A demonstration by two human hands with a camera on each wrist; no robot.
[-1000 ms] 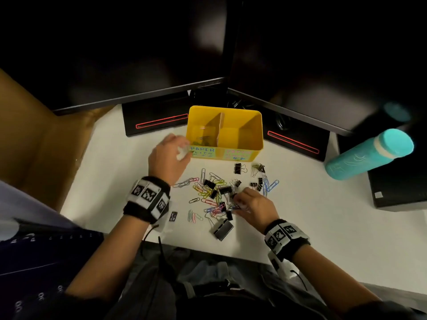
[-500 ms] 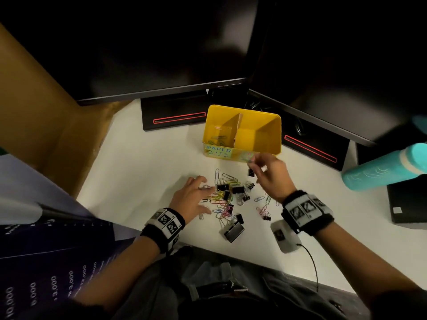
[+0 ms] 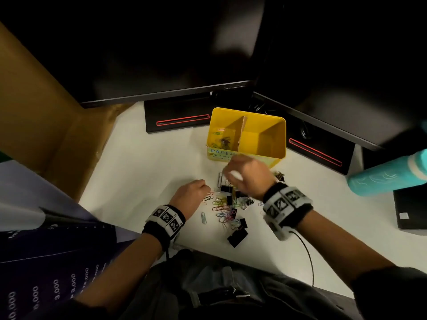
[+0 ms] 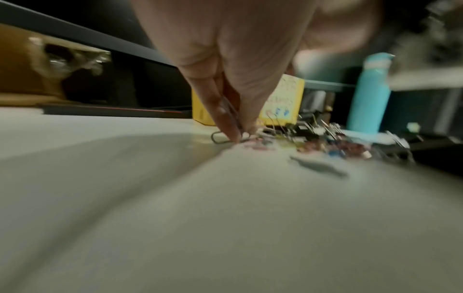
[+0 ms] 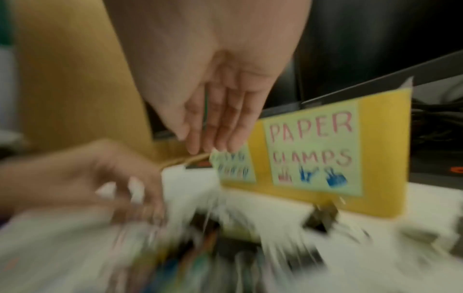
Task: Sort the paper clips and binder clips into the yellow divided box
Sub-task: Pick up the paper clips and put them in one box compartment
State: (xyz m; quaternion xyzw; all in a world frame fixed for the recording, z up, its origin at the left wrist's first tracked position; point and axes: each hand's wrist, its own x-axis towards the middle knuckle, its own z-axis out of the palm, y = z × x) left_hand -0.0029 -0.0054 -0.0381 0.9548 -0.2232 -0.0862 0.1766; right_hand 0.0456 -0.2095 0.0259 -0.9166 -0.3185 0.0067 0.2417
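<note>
Right hand (image 3: 247, 174) motion-blurred

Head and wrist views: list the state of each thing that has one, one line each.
yellow divided box: upright, open; paper clips in left compartment.
left hand: pinches a paper clip at the pile.
right hand: fingers straight, empty, blurred.
clip pile: loose on desk.
teal bottle: capped.

On the front wall of your yellow divided box (image 5: 383, 200) sit two pale green labels. The right label (image 5: 316, 150) reads "PAPER CLAMPS" in red letters — small red and blue hand drawings beneath it. The left label (image 3: 221, 153) shows "PAPER" in blue from your head view; its second line is too blurred to read. The dark printed sheet (image 3: 55, 273) on your left carries white figures — "3,000" among them.
</note>
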